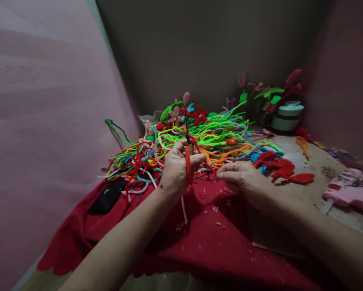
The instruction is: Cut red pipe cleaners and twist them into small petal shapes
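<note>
My left hand [178, 163] is closed around a pair of scissors [188, 165] with orange-red handles, their dark blades pointing up and away. A red pipe cleaner [196, 142] comes out by the same fingers and slants down to the right. At its lower end, my right hand [239, 176] pinches it between thumb and fingers. Just beyond both hands lies a heap of pipe cleaners [212, 139] in green, orange, red, pink and blue. Several red fuzzy petal shapes [283, 167] rest to the right of my right hand.
A dark phone [108, 197] lies on the red tablecloth [199, 242], left of my hands. At right is a pink glue gun [349, 192]. Fuzzy flowers [199, 115] and a lidded pale container [287, 116] stand near the back wall. Small scraps dot the cloth.
</note>
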`<act>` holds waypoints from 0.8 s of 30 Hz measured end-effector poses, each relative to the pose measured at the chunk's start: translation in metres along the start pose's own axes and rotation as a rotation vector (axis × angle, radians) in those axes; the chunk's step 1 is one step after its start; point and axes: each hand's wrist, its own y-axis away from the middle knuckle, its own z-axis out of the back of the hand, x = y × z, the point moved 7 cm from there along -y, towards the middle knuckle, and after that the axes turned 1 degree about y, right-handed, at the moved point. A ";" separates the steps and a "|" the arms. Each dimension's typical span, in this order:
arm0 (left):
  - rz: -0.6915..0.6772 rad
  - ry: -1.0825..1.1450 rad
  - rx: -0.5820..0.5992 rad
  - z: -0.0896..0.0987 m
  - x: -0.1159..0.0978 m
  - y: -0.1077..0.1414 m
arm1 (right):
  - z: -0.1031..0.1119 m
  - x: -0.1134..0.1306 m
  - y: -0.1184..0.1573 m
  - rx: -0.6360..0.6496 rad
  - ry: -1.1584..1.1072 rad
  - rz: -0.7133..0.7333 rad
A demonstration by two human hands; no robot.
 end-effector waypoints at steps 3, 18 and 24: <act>0.044 0.008 -0.012 0.001 0.004 0.003 | -0.005 -0.003 0.001 0.052 -0.028 -0.025; 0.102 0.035 -0.002 0.009 0.017 0.005 | -0.010 -0.010 0.002 0.140 -0.197 -0.014; 0.032 0.009 0.004 0.016 0.012 0.002 | -0.002 -0.004 -0.001 0.075 -0.233 0.039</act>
